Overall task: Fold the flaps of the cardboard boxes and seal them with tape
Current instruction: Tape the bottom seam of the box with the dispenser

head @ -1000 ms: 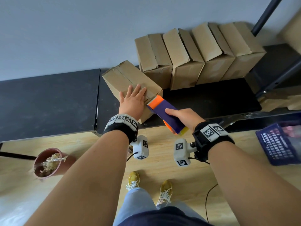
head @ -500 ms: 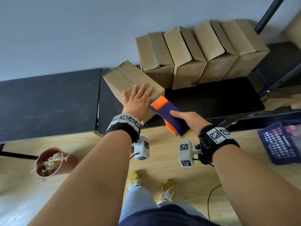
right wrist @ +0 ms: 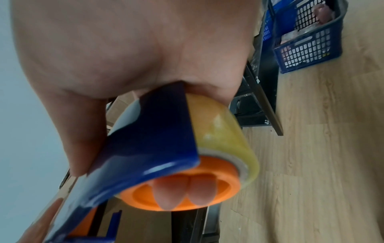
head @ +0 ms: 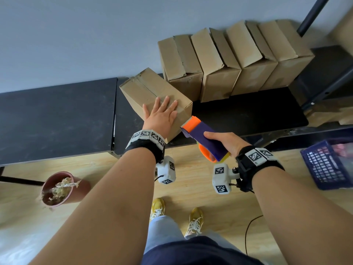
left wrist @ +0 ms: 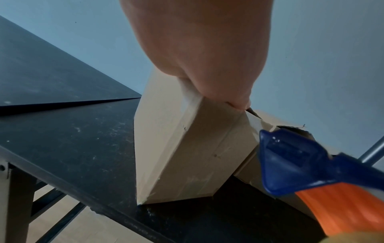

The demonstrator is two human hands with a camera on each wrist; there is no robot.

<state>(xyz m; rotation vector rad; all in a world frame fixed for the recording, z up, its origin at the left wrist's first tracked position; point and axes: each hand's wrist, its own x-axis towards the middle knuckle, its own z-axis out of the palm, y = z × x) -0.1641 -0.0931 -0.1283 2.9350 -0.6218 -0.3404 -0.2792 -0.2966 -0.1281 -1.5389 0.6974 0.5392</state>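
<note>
A closed cardboard box [head: 141,88] with a taped top seam lies at an angle on the black table [head: 57,115]. My left hand [head: 162,113] lies flat on the box top near its front corner, fingers straight. In the left wrist view the palm [left wrist: 203,49] presses the box's [left wrist: 182,148] top edge. My right hand [head: 223,142] grips a blue and orange tape dispenser [head: 204,136] just off the box's front right side, apart from it. In the right wrist view two fingertips [right wrist: 182,190] poke through the orange core of the dispenser [right wrist: 149,148], with a yellowish tape roll [right wrist: 224,131] on it.
Several more cardboard boxes [head: 229,60] lean in a row against the wall at the back right. On the wooden floor a blue plastic crate [head: 328,163] sits at the right and a reddish pot [head: 59,188] at the left. A dark metal post [head: 313,14] rises at the far right.
The tape dispenser has pulled back from the box's front corner toward me and to the right. My left hand stays flat on the box top.
</note>
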